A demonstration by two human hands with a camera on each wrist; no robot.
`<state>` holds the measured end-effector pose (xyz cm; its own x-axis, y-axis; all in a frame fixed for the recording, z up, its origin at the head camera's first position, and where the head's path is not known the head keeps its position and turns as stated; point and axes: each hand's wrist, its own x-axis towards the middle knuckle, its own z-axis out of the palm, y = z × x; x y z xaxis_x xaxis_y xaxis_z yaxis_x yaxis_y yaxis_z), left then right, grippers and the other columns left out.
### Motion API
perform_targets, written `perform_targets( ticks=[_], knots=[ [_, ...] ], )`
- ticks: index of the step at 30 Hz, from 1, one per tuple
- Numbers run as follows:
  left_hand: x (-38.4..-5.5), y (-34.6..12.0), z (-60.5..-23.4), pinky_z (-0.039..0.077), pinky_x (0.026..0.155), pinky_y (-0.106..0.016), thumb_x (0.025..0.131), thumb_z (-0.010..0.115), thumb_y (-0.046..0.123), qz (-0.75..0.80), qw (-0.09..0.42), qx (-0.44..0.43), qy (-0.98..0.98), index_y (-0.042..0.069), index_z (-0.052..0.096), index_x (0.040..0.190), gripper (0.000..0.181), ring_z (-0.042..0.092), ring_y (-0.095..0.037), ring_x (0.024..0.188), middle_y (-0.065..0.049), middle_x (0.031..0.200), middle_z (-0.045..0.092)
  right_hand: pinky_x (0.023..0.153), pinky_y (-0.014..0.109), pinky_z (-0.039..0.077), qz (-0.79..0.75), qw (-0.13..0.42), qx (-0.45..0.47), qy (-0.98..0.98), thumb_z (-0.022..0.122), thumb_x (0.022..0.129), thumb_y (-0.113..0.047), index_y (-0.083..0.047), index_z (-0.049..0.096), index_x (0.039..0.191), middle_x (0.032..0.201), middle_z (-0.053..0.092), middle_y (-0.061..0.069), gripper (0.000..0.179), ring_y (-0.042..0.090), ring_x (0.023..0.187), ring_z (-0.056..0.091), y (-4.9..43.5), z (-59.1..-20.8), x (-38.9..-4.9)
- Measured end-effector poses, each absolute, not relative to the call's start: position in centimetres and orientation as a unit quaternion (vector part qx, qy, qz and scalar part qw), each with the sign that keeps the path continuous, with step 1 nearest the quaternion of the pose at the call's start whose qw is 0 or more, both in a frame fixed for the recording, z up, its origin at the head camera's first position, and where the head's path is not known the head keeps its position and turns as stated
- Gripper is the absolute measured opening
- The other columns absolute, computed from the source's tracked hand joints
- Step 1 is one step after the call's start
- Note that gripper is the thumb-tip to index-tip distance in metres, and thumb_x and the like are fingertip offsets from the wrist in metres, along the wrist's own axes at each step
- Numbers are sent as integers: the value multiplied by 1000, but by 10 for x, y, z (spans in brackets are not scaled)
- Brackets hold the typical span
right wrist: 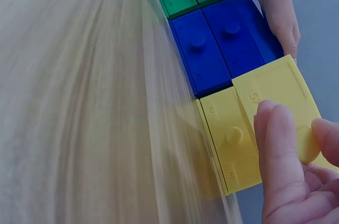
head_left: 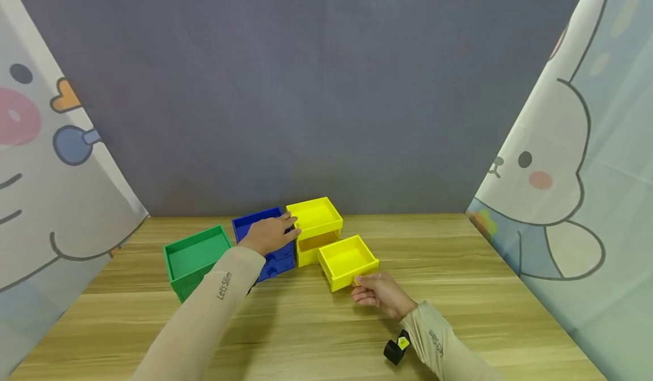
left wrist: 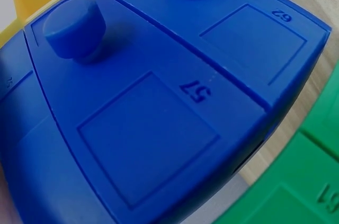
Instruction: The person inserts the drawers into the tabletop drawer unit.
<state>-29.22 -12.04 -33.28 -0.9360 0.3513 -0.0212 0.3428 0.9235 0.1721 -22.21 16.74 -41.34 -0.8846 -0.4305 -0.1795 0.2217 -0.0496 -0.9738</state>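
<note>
A yellow drawer (head_left: 348, 261) is out in front of a small yellow cabinet (head_left: 318, 229), whose upper slot gapes. My right hand (head_left: 381, 293) pinches the drawer's round knob (right wrist: 307, 143) between thumb and fingers. Below it in the right wrist view, a lower yellow drawer (right wrist: 225, 128) sits in the cabinet. My left hand (head_left: 267, 235) reaches over a blue cabinet (head_left: 278, 263), its fingers extended to the left rim of the yellow cabinet's top. Two blue drawer fronts (left wrist: 148, 123) with round knobs fill much of the left wrist view, both pushed in.
A green cabinet (head_left: 196, 254) with an open-topped tray stands left of the blue one. All stand on a wood-grain table (head_left: 316, 335) before a grey backdrop (head_left: 326, 97). Cartoon-printed curtains (head_left: 551, 165) hang at both sides.
</note>
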Motion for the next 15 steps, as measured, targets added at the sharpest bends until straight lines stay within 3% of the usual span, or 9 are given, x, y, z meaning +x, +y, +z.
perform_targets(
  ticks=[8,15],
  knots=[
    [-292,-122,-335,51,60,-36,101,45,42,86,14,182,979,9,45,144,55,64,-23,71,-13,150,36,64,20,54,-711,226,-82,660,50,99,-10,19,57,101,75,66,4,30,8,66,66,161,-415,-225],
    [-292,-122,-334,53,66,-39,101,45,41,92,10,186,978,8,46,143,54,66,-30,90,-14,150,37,63,20,54,-709,225,-75,664,50,100,-11,18,56,102,75,66,4,30,8,65,65,156,-415,-227]
  ],
)
